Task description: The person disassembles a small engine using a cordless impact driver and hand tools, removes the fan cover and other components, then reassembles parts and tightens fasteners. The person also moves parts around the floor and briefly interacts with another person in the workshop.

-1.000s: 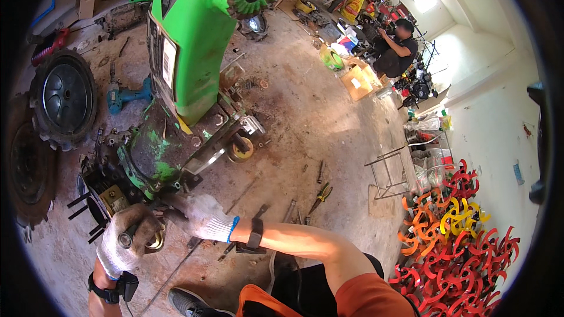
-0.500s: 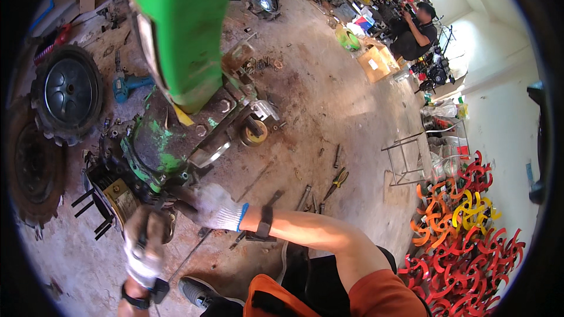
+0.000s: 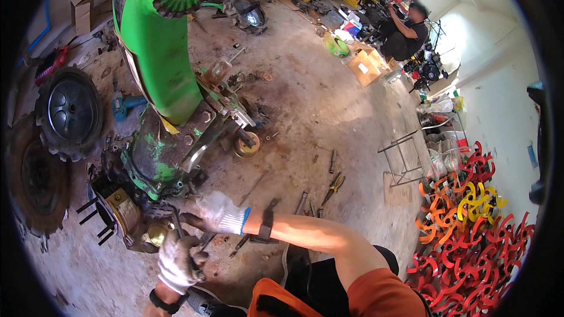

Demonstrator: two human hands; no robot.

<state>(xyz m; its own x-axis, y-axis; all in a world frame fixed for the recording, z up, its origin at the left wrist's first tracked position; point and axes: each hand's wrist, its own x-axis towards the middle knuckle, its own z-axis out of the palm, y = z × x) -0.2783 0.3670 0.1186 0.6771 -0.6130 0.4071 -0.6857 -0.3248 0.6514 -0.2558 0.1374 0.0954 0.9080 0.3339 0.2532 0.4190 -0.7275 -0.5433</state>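
Note:
My left hand (image 3: 176,261), in a soiled white glove, is closed around a dark metal tool with a thin bar (image 3: 177,223) rising from the fist. To its right is my right hand (image 3: 218,214), in a white glove with a blue cuff edge. Its fingers stretch left toward the bar, slightly blurred; whether they touch it I cannot tell. Just beyond both hands stands a machine with a worn green and dark metal housing (image 3: 161,152) and a tall green curved cover (image 3: 170,70). A round brass-coloured part (image 3: 157,233) sits beside my left hand.
Two lugged wheels (image 3: 69,111) lie at left, near a blue power tool (image 3: 126,105). Pliers (image 3: 333,189) and several metal tools are on the floor at right. Red, orange and yellow curved blades (image 3: 464,258) are heaped far right. Another person (image 3: 405,32) crouches at the back.
My left hand has moved right and back toward me with the tool, uncovering the brass-coloured part. My right hand has shifted slightly toward me. The view has shifted, showing more of the green cover's toothed top.

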